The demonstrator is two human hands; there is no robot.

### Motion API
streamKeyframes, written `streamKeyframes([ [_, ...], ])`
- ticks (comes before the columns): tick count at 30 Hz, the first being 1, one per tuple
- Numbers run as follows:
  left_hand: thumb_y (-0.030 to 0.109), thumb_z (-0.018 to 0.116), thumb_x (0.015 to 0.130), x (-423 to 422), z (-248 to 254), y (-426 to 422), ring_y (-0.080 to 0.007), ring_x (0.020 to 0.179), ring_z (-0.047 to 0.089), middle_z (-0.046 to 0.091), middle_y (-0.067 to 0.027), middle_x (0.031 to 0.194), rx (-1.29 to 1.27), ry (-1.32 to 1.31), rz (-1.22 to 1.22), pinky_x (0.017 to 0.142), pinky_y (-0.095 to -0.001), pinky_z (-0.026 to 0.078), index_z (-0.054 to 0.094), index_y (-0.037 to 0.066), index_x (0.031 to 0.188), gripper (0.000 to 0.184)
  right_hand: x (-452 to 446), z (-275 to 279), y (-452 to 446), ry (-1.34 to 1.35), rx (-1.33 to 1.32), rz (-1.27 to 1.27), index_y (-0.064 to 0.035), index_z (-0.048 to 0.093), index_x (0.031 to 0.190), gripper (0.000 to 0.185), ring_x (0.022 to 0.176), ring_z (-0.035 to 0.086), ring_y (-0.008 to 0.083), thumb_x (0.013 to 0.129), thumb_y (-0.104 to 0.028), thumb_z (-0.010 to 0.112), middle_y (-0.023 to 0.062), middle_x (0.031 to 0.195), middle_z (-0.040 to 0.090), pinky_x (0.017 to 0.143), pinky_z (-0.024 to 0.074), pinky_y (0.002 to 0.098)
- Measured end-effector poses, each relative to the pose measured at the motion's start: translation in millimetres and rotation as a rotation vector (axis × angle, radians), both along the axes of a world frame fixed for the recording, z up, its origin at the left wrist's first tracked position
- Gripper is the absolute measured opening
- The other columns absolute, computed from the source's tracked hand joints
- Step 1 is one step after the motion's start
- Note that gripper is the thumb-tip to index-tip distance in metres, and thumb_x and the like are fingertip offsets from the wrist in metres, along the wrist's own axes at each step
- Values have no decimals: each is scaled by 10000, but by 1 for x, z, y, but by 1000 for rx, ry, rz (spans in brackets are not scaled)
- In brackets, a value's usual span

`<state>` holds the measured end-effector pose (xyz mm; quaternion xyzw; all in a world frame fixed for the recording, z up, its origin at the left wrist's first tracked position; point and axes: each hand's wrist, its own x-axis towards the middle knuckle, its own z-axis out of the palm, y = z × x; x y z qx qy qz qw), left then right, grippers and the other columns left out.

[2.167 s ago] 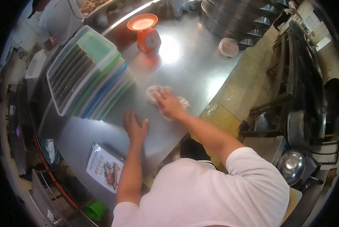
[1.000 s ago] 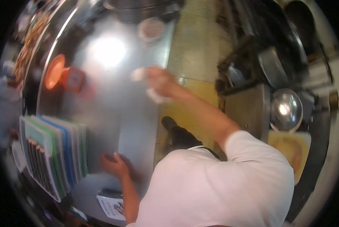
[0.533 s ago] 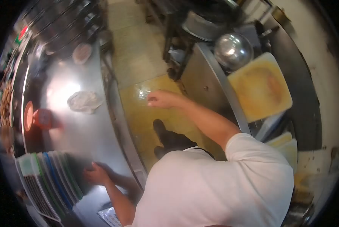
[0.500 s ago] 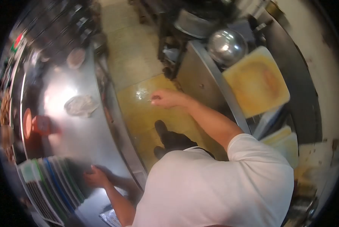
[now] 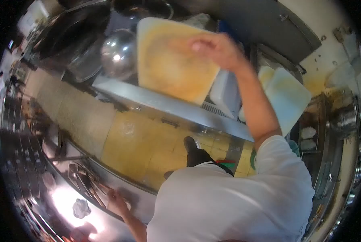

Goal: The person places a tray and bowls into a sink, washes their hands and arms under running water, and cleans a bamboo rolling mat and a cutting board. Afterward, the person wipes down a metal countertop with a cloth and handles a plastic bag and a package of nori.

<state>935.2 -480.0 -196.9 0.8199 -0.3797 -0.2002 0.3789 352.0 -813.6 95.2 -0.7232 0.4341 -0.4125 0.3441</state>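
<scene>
My right hand [image 5: 218, 48] is raised over a yellow-stained white board [image 5: 176, 76], its fingers partly curled and blurred; what they hold, if anything, is too unclear to name. My left hand [image 5: 117, 201] is low at the left, by the edge of the steel table [image 5: 142, 203], its fingers blurred. A crumpled cloth [image 5: 81, 208] lies on that table, farther left than my left hand. Left of the stained board is a shiny metal bowl [image 5: 118, 54].
Pale boards [image 5: 287, 94] stand right of my right forearm. A steel counter edge [image 5: 168, 103] runs below the stained board. Yellow floor [image 5: 136, 145] lies between counter and table. A dark wok [image 5: 75, 30] sits at the upper left, stacked steamers [image 5: 23, 165] at the far left.
The view has turned right, toward the counter. My right hand has let go of the cloth and moved from above the floor to over the stained board. My left hand stays by the table.
</scene>
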Motion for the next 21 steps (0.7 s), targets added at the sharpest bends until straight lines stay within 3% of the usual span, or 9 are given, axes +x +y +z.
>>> streamKeyframes([
  [1,49,645,840,-14,-20,-20,-199,890,576,608,-109,1006,-7,22,-140,786,-319,483,573,-7,1122,297,-33,10,-8,33,-37,-129,-13,667,1093,234,945,613,92,933,-177,623,38,998,686,856,486,246],
  [3,43,645,831,-82,8,-69,-165,835,582,621,-79,945,130,241,-417,728,-290,484,593,18,1095,270,-101,14,-31,120,-186,-305,-15,683,1063,212,908,635,108,921,-163,629,42,988,696,864,486,249],
  [6,86,672,832,-141,5,-110,-136,790,581,627,-58,904,250,234,-581,695,-273,482,602,23,1086,271,-196,-6,-73,153,-212,-496,-39,693,1063,226,915,656,142,907,-185,619,67,975,717,837,513,300],
  [8,116,678,839,-172,13,-127,-138,775,589,632,-64,901,285,265,-563,680,-279,486,602,22,1088,277,-233,-23,-100,189,-125,-642,-41,703,1036,198,918,661,174,906,-156,607,84,982,713,843,514,314],
  [11,174,692,850,-197,20,-145,-151,764,620,648,-86,893,298,264,-562,663,-303,499,601,20,1097,306,-261,-64,-143,221,3,-555,-46,707,1018,182,928,660,187,913,-141,593,96,1008,707,854,510,323],
  [16,167,689,844,-211,28,-155,-181,780,644,664,-104,900,280,174,-550,688,-316,513,610,23,1089,295,-260,-106,-177,621,96,-439,-110,711,1066,214,1034,642,302,910,-97,565,143,1120,675,928,493,404],
  [21,176,704,824,-214,35,-153,-246,815,669,689,-139,938,380,1,-582,721,-336,519,619,29,1091,316,-264,-150,-200,681,55,-436,-130,707,1079,256,1070,622,304,889,-57,552,137,1177,649,957,473,399],
])
